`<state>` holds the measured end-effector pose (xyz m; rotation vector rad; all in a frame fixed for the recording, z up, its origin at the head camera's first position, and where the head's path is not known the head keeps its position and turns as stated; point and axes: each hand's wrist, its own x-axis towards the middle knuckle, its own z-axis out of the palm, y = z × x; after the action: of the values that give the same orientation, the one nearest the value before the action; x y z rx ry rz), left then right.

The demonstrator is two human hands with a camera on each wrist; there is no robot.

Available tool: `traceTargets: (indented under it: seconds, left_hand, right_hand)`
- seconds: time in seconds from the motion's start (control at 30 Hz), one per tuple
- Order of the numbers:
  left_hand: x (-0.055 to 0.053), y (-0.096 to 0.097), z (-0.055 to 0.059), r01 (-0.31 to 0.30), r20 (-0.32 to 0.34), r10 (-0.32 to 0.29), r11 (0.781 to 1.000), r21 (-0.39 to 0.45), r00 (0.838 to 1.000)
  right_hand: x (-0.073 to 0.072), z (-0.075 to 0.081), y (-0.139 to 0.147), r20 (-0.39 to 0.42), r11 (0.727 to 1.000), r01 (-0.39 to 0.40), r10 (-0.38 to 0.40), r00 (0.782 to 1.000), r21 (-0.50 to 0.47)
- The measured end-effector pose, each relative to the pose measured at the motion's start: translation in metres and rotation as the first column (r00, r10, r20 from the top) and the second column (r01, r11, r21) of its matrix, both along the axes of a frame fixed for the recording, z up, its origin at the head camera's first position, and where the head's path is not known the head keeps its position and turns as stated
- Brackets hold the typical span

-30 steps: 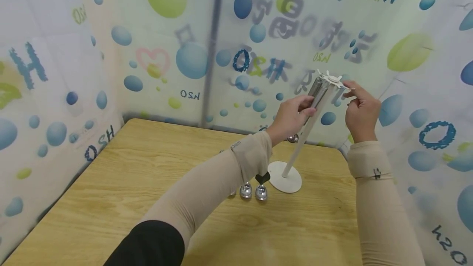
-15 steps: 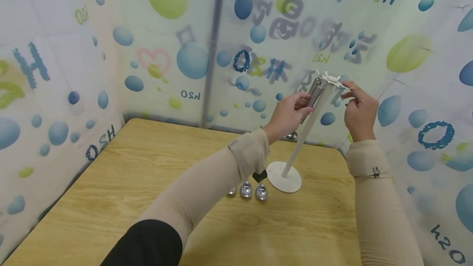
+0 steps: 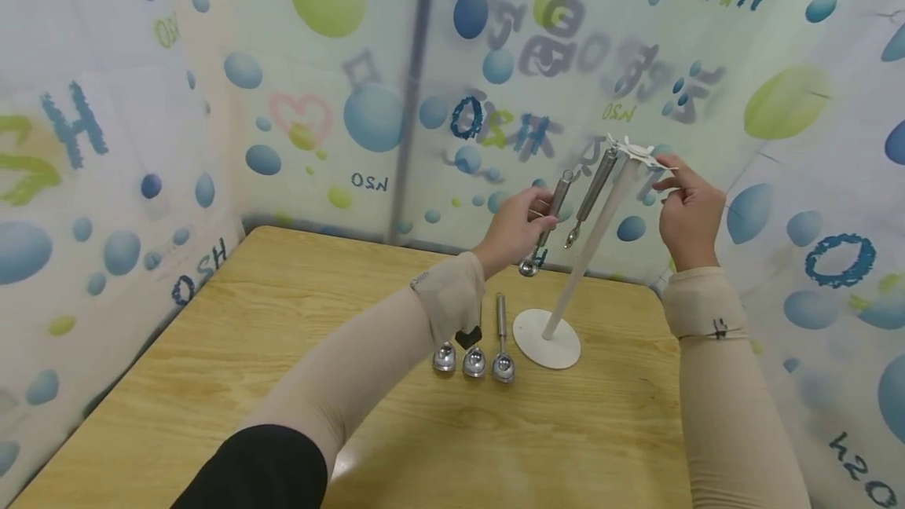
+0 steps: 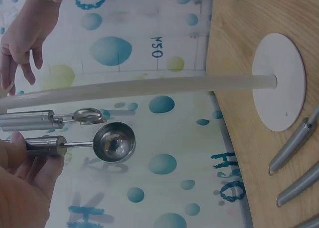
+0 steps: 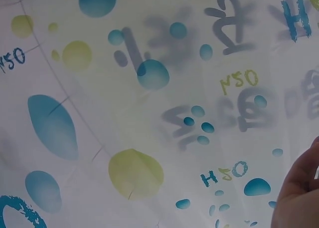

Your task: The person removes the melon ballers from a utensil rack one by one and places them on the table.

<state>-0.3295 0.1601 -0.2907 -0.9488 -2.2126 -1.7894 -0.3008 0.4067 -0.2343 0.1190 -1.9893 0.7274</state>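
Left hand: and it's away! A second ago these fingers were up at the hooks; now the left hand [image 3: 512, 230] is out to the side, fingers curled round a handle.
Held scoop: a shiny steel scoop with a round bowl and ringed tubular handle [image 3: 558, 196], gripped in those fingers, bowl below them, ring free of any hook.
Left cuff: just behind those fingers, small lettering on the beige fabric sleeve [image 3: 396, 352], too small to read.
Hanging scoop: a second steel scoop with a grey tubular handle [image 3: 597, 188], just right of the left fingers, apart from them, hanging up top.
Stand: the slim white pole stand with round base and spoked top [image 3: 597, 234], beyond that.
Count: by my judgement, at least four scoops off the hooks, one seen on.
Loose scoops: three steel scoops [image 3: 503, 368] below the left fingers, on the pale wooden tabletop [image 3: 601, 430].
Right hand: across the pole, the right hand [image 3: 693, 218] pinches the top's edge.
Backdrop: behind all fingers, the pale bubble-printed curtain [image 3: 240, 22] reads "H2O", often mirrored; grey characters illegible. No brand readable on the steel.
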Motion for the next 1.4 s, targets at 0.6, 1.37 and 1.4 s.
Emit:
traceTargets:
  seconds: [0.6,1.37,1.4]
  left_hand:
    - [-0.02,-0.068,-0.058,-0.094,0.133,0.108,0.989,-0.11,0.985]
    - [-0.034,-0.167,-0.129,-0.186,0.292,0.251,0.955,-0.233,0.923]
    - [-0.035,-0.168,-0.132,-0.185,0.303,0.255,0.953,-0.241,0.918]
  right_hand:
    - [0.004,-0.001,0.0,0.097,1.0,0.016,-0.018,0.995,0.02]
    - [0.003,0.004,-0.003,0.083,1.0,0.0,-0.002,0.997,0.017]
    - [0.003,0.004,-0.002,0.082,1.0,0.0,-0.002,0.997,0.016]
